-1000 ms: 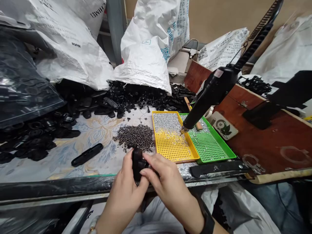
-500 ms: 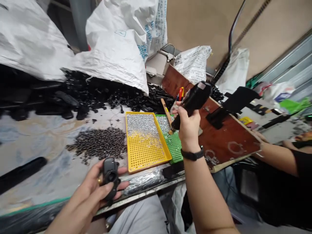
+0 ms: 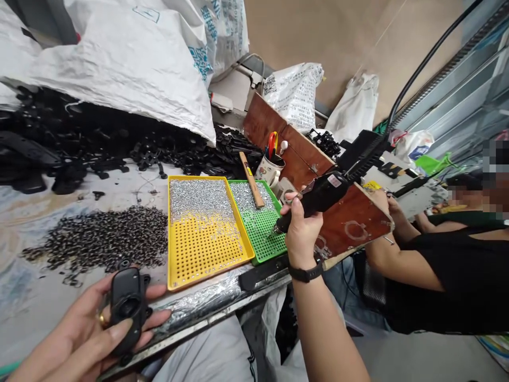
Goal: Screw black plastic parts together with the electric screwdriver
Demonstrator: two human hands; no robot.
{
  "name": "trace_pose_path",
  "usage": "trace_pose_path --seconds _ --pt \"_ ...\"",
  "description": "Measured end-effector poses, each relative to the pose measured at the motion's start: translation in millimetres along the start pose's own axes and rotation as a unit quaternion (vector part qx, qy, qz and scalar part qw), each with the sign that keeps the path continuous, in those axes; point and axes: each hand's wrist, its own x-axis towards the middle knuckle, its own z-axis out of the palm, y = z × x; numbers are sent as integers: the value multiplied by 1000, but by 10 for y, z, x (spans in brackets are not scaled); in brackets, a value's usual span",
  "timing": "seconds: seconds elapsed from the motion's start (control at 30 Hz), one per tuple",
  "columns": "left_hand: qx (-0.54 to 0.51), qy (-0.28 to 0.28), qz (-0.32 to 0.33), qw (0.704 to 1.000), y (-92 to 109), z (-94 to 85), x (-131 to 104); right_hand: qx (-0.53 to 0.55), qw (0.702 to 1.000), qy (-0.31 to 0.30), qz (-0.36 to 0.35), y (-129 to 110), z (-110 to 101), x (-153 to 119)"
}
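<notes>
My left hand is closed around a black plastic housing with a round recess and small side lugs. In my right hand is a black electric screwdriver, its cable rising to the upper right. The screwdriver's tip points down over the green perforated tray, which holds small silvery screws at its far end. Beside it lies a yellow perforated tray, also part filled with silvery screws. A pile of small dark metal parts spreads over the table behind my left hand.
A wooden-handled tool lies across the green tray. Behind it stands a mug with scissors. A brown wooden board divides off the right, where another person sits. Black plastic parts and white sacks line the back.
The view has swung to the right, so the trays appear further left. The screwdriver's tip is now lower over the green tray. Both hands keep their hold.
</notes>
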Motion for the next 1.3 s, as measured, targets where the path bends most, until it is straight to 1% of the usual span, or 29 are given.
trace_pose_path --seconds 0.1,0.23,0.37,0.53,0.6,0.67,0.73,0.77,0.8,0.87,0.93,1.0,1.07,1.13,1.2,1.3 --pt "41 32 23 998 35 80 -42 10 1000 -9 2 25 10 -19" --pt "48 41 23 998 57 115 -63 5 1000 -12 12 48 24 -33" --pt "46 44 16 998 43 76 -61 3 1000 -22 7 54 33 -57" --pt "35 29 16 999 29 69 -62 -21 1000 -20 -7 43 13 -20" --pt "35 24 23 999 54 100 -98 -14 1000 -8 -16 -29 12 21" --pt "35 21 36 999 100 145 -174 20 1000 9 -21 -174 56 30" --pt "36 14 47 998 154 194 -271 85 996 16 -22 -380 169 -32" --pt "38 7 49 998 177 216 -313 122 992 9 -19 -495 252 -95" --pt "38 -3 48 998 196 232 -345 156 988 -7 -18 -610 347 -178" --pt "35 -36 49 998 216 241 -374 203 977 -62 -1 -826 557 -388" --pt "34 -56 50 997 214 224 -371 244 960 -135 28 -995 764 -615" --pt "36 -59 63 996 200 197 -360 282 935 -208 58 -1097 942 -812" --pt "36 -63 79 994 182 174 -352 302 914 -259 79 -1135 1075 -943" --pt "32 -73 86 993 164 155 -346 308 904 -282 93 -1138 1157 -1004" --pt "27 -80 82 993 150 140 -340 310 898 -292 108 -1131 1196 -1022" --pt "21 -85 79 993 139 129 -331 296 898 -300 124 -1122 1214 -1030"
